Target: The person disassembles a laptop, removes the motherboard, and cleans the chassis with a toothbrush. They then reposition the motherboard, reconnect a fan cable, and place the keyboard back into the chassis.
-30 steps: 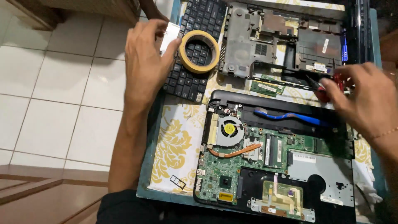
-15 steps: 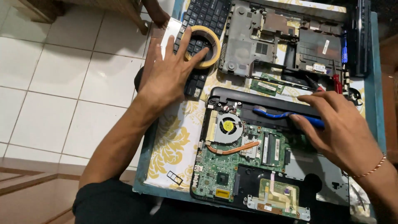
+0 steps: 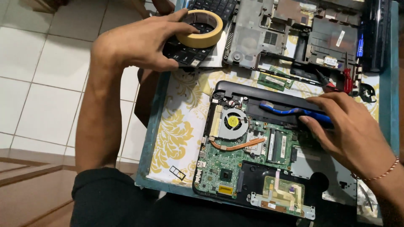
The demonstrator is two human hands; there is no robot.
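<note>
Floor [image 3: 38, 84]: pale square tiles with thin grey grout lines, filling the left side of the view. At bottom left the tile ends at a reddish-brown wooden step or threshold [image 3: 29, 185], running diagonally with a lighter strip along its upper edge. Tabletop [image 3: 152, 138]: teal-painted rim showing along the left edge, near edge and far right edge; its surface is covered with a white cloth [image 3: 176, 130] printed with a yellow damask pattern. Brown wooden furniture piece [image 3: 42, 5] at the top left corner, mostly cut off. Light is even and indoor, slightly dim, soft shadows on the tiles beside the tabletop's left edge. No walls or windows in frame.
</note>
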